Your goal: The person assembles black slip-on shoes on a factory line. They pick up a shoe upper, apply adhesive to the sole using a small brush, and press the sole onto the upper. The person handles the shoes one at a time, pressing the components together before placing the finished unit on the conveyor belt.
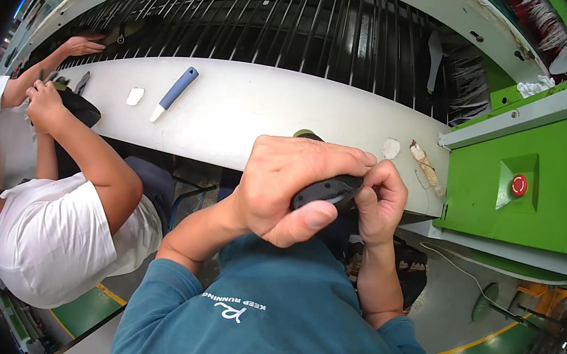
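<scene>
In front of my chest, my left hand (290,181) is wrapped over a black shoe (323,193), its thumb pressed along the near side. Most of the shoe is hidden behind that hand; a dark curved end with small dots shows, and an olive part (305,134) sticks out beyond my knuckles. At the shoe's right edge, my right hand (383,200) is closed, thumb and forefinger pinched together. Whatever those fingertips hold is too small to make out. Just beyond it on the white work surface (236,103) lie a round whitish pad (390,148) and a string-wrapped pale stick (427,168).
A blue-handled scraper (175,94) and a white scrap (135,96) lie farther left. Behind the surface runs a conveyor of metal rollers (299,26). On the right stands a green machine panel with a red stop button (519,184). A co-worker (63,237) at left handles a dark shoe.
</scene>
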Tool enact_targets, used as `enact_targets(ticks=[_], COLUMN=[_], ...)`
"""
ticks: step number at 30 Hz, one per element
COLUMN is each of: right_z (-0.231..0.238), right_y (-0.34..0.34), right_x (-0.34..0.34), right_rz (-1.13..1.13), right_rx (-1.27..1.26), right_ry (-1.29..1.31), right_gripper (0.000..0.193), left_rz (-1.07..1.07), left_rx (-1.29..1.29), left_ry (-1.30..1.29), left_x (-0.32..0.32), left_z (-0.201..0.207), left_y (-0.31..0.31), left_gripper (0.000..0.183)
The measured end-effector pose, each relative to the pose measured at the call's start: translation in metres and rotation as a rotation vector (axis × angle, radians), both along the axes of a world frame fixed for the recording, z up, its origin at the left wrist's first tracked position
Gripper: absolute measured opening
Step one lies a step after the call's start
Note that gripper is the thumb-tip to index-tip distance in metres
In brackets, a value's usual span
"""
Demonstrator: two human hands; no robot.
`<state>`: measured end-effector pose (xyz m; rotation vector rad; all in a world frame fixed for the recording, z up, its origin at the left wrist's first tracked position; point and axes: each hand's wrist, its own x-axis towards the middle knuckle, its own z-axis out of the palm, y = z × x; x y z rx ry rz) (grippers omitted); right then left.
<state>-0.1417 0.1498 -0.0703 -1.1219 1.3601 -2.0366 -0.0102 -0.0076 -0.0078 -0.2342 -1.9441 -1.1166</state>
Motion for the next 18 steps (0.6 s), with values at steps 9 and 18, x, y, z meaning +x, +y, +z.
enact_targets(ticks=[9, 18], right_z=[-0.001, -0.035], right_y=[-0.008, -0.004], right_x=[0.003, -0.020], right_rz=[0.002, 0.468], right_rx=[0.047, 0.169], right_ry=[-0.014, -0.513], right_gripper=[0.038, 0.082], left_rz=[0.051, 0.328], left_rx=[0.003, 0.918], left_ry=[-0.167, 0.201], left_x=[0.009, 0.030], left_z=[0.013, -0.079], left_y=[-0.011, -0.055], left_gripper=[0.050, 0.042])
